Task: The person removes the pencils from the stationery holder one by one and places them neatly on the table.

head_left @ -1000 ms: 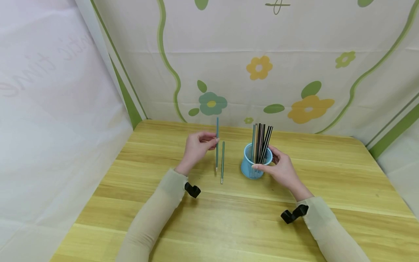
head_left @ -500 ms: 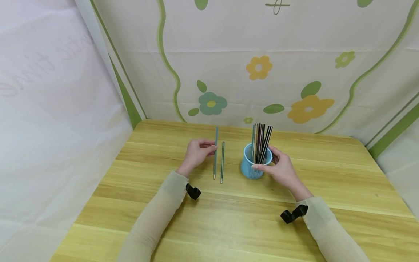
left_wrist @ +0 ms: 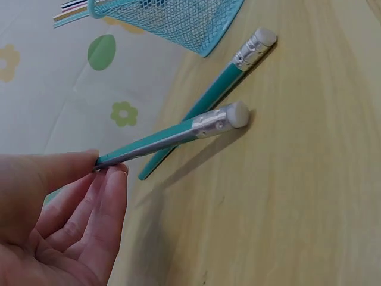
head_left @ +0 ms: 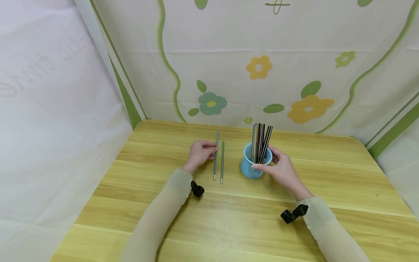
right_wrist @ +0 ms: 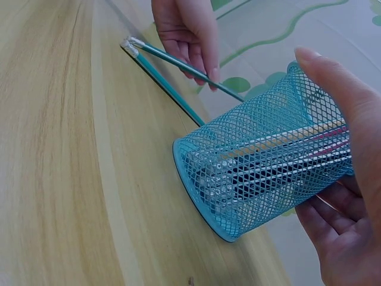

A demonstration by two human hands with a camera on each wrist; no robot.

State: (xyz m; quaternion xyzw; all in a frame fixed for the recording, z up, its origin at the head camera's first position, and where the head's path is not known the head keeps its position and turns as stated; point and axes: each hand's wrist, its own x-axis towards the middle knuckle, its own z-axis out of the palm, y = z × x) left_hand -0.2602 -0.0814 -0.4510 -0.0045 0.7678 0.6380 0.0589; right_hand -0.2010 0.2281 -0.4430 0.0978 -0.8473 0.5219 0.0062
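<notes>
The mesh cup stands upright on the table and holds a bundle of pencils, most of them dark. To the left of the cup, the left hand pinches the held pencil between thumb and fingertips. The eraser end points toward the person, low over the table; contact there cannot be confirmed. Between that pencil and the cup lies the second pencil, roughly parallel. At the cup's right, the right hand steadies it, thumb at the near rim, fingers curled round the far side.

Step in hand, as judged: placing or lifting the held pencil beside its neighbour; which one cannot be determined. The next move calls for a level pencil, clear of the second, and a steady cup.
</notes>
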